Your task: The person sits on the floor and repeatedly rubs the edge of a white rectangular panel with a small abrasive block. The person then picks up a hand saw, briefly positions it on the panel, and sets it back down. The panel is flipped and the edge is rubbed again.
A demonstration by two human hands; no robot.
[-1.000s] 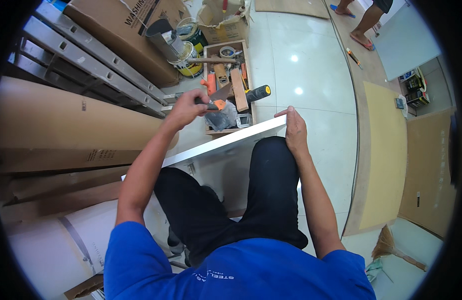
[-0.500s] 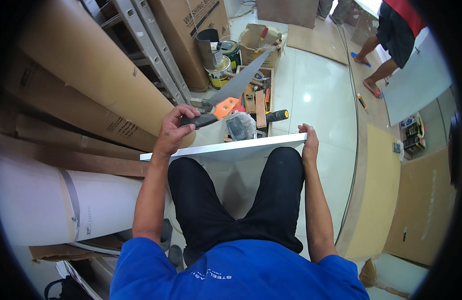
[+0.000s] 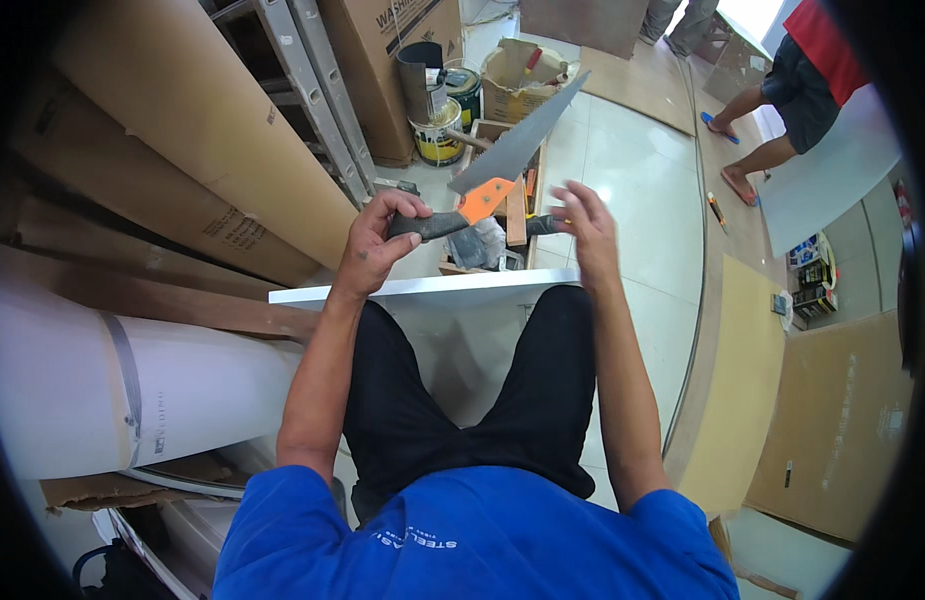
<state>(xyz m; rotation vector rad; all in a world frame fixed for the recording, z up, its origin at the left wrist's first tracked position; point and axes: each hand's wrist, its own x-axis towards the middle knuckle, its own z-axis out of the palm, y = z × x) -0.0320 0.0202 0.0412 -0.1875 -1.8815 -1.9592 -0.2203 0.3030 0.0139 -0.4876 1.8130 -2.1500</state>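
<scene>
Beyond hand (image 3: 374,243), tools in crate (image 3: 502,215)

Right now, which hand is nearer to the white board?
Left. The left hand holds the saw just above the white board; the right hand is raised higher, open.

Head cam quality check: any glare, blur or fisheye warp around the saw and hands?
Head view: strong fisheye, the ladder rails and the floor edge at right bow toward the dark round rim. Soft glare on the glossy floor tiles. The right hand looks slightly smeared; the left hand and saw are sharp. Even light, faint shadows.
</scene>
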